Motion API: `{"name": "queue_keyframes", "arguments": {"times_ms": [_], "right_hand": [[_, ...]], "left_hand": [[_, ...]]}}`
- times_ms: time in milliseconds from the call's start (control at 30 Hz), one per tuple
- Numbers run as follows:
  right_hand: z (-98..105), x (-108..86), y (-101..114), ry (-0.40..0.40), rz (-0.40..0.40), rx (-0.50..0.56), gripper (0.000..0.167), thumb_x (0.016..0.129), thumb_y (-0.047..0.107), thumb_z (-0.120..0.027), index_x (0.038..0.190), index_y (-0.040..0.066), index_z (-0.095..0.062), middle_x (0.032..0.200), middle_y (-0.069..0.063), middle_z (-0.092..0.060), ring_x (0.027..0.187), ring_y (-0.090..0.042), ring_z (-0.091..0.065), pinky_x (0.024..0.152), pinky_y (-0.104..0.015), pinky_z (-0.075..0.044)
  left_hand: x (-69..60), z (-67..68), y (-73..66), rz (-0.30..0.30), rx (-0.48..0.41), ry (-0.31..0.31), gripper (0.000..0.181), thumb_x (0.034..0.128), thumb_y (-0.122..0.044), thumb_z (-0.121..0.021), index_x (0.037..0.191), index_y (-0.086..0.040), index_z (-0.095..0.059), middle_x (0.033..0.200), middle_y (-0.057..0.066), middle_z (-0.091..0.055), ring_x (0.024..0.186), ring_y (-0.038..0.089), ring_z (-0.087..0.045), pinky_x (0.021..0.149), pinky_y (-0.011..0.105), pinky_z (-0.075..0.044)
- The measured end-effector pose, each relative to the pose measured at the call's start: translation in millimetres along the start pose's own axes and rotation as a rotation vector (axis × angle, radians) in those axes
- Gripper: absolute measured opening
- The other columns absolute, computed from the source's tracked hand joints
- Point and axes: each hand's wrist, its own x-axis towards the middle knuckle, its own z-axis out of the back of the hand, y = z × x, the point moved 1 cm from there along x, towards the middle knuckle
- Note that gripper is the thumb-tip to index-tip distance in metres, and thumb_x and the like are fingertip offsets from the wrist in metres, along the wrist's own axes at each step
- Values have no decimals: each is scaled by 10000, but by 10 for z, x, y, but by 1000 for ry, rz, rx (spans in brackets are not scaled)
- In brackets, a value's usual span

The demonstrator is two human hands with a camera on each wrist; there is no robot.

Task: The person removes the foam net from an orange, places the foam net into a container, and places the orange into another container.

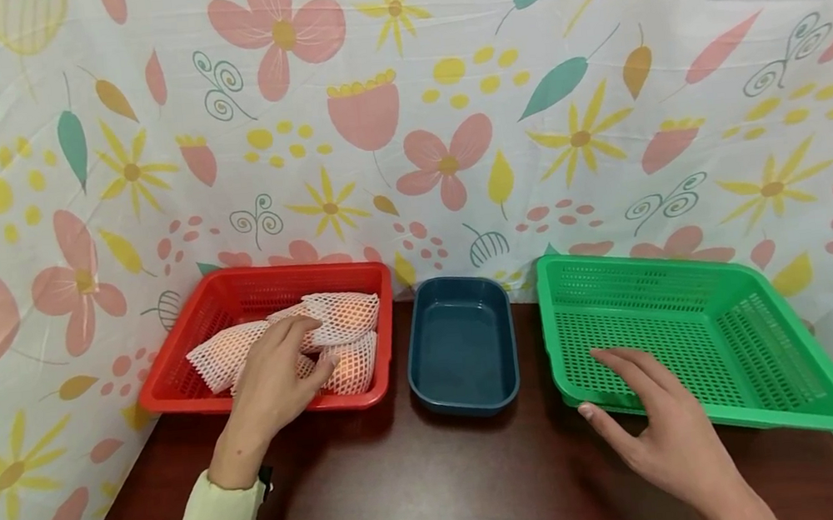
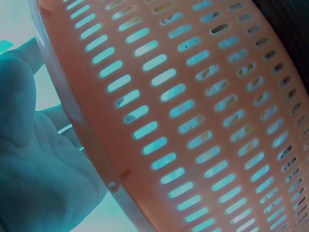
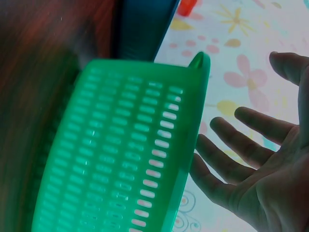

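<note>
From where I stand, the white-netted bundles (image 1: 346, 315) lie heaped in the red basket (image 1: 350, 400), with the left hand (image 1: 270, 383) over them, its fingers loosely bent and the thumb held apart, pinching nothing that I can make out. The right hand (image 1: 666, 428) is spread at the near rim of the green basket (image 1: 665, 336), holding nothing. Each bundle looks fairly light, with something rounded and orange inside (fruit, perhaps, though the mesh hides it). I'd expect the netting (image 1: 207, 370) to give softly and grip well, the contents to be firmer yet easily bruised. Best to cup one round its full middle; the frilled ends would probably just squash
</note>
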Motion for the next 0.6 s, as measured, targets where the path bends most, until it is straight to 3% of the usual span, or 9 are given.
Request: {"name": "queue_keyframes", "arguments": {"times_ms": [400,600], "right_hand": [[-60,-24,134,48,11,19,725,842,247,-914,1494,261,-597,1421,23,-593,1292,-213,-559,1055,-77,-281],[-94,-40,177,54,48,45,688,843,226,-912,1468,199,-625,1422,45,-596,1294,-184,-561,1062,-87,-302]], "left_hand": [[73,-30,-29,-55,-21,46,576,885,-309,-843,1368,-64,-645,1359,121,-640,1277,339,-582,1111,575,-443],[138,-30,-50,-78,-8,99,569,893,-311,-836,1376,-84,-641,1366,96,-635,1268,312,-591,1108,570,-454]]}}
